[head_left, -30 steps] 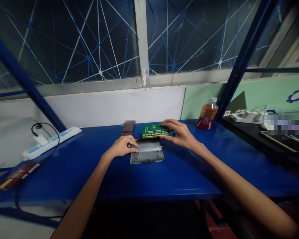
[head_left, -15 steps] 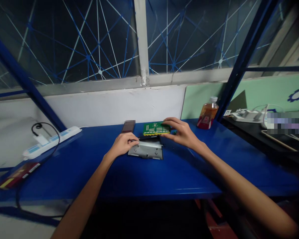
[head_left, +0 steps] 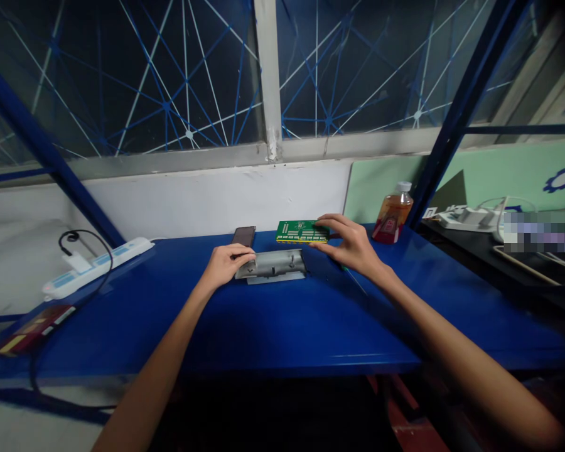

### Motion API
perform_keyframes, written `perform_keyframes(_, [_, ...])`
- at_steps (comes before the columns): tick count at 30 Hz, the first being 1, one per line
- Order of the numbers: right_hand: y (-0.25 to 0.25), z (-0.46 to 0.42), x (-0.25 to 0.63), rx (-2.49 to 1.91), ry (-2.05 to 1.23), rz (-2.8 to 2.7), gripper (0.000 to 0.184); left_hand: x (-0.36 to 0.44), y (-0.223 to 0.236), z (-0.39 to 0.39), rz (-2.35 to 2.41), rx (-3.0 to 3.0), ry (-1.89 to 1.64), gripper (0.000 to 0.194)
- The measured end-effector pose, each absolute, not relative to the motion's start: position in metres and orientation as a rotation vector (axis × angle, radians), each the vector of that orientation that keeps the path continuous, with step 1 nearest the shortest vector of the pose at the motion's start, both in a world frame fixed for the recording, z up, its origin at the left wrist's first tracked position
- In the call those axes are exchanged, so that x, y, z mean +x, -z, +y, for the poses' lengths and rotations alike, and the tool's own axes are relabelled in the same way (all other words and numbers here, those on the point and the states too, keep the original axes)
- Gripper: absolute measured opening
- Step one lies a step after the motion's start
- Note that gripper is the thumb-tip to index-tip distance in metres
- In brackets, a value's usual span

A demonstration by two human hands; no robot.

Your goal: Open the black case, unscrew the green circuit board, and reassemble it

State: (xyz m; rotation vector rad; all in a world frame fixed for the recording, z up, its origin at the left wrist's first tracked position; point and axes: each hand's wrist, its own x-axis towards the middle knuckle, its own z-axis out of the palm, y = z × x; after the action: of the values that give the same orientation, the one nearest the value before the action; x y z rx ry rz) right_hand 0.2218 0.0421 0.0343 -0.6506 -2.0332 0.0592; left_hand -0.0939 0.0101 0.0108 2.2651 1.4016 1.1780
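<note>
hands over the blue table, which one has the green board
The right hand grips the green board; the left hand holds the grey casing instead.

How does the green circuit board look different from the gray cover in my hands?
The circuit board is green with a yellow near edge; the cover is gray. The board looks flat, while the cover looks curved. The right hand holds the board, the left hand the cover. Both look roughly rectangular.
</note>
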Motion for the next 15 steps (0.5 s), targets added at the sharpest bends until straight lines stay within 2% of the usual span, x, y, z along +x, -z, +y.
perform_keyframes(6, [-0.033, 0.042, 0.222, -0.665, -0.068, -2.016, 0.033, -0.094, -0.011, 0.009, 1.401, 2.276, -1.149, 0.021])
perform_keyframes(15, [-0.039, 0.034, 0.219, -0.730, -0.319, -2.062, 0.038, -0.077, -0.011, -0.002, 1.232, 2.331, -0.796, 0.018])
